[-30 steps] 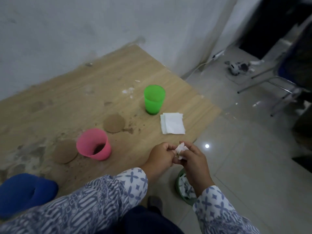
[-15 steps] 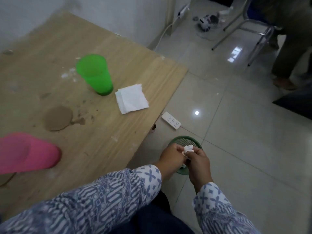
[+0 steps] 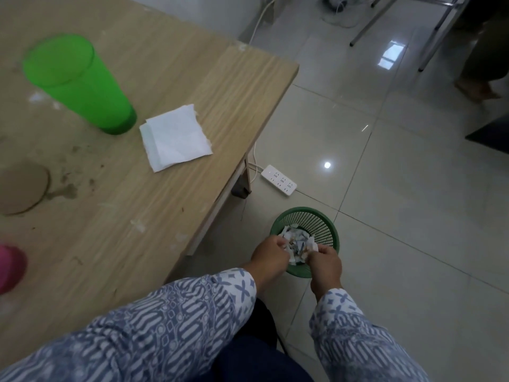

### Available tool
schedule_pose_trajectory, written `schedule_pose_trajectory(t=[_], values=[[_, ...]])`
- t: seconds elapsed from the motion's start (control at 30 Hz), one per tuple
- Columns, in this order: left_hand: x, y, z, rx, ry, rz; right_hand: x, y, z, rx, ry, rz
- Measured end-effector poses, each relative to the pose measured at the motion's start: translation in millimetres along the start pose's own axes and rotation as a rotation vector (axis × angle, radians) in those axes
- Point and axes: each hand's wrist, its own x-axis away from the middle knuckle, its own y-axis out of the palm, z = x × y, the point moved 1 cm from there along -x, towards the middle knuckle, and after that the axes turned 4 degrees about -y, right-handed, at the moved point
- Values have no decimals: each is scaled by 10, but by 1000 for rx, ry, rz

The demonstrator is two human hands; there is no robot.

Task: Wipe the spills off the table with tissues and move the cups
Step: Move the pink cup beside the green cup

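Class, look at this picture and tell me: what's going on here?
A person holds the left hand and right hand over a green wastebasket of crumpled tissues on the floor; whether they grip one is unclear. On the table, a brown spill lies unwiped near the green cup and folded tissues.

The left hand [image 3: 271, 253] and right hand [image 3: 325, 261] hang close together; fingers [image 3: 281, 244] curled.

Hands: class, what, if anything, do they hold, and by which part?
Cannot tell. The left hand and right hand curl down over the bin, against its tissues; any grip is hidden.
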Motion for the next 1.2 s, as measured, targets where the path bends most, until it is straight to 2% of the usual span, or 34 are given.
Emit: schedule_pose_trajectory(t=[0.1, 0.33, 0.53, 0.67, 0.83, 0.97, 1.07, 1.2], values=[[-38, -2, -33, -12, -6, -4, -48, 8, -29, -13, 29, -60], [101, -78, 35, -11, -15, 12, 179, 1, -157, -22, -10, -51], [489, -316, 308, 8, 90, 45, 689, 52, -607, -61, -228, -101], [916, -571, 443, 101, 202, 61, 1162, 26, -1006, -68, -415, -136], [1445, -1031, 515, 272, 360, 197, 1816, 124, -1512, -104, -616, -216], [1782, -1562, 414, 319, 425, 395, 2366, 392, -1783, -69, -737, -325], [1943, -1946, 220, 329, 414, 514, 2699, 659, -1853, 22, -819, -435], [2015, -2295, -38, 310, 342, 575, 3001, 1015, -1907, 178, -922, -571]])
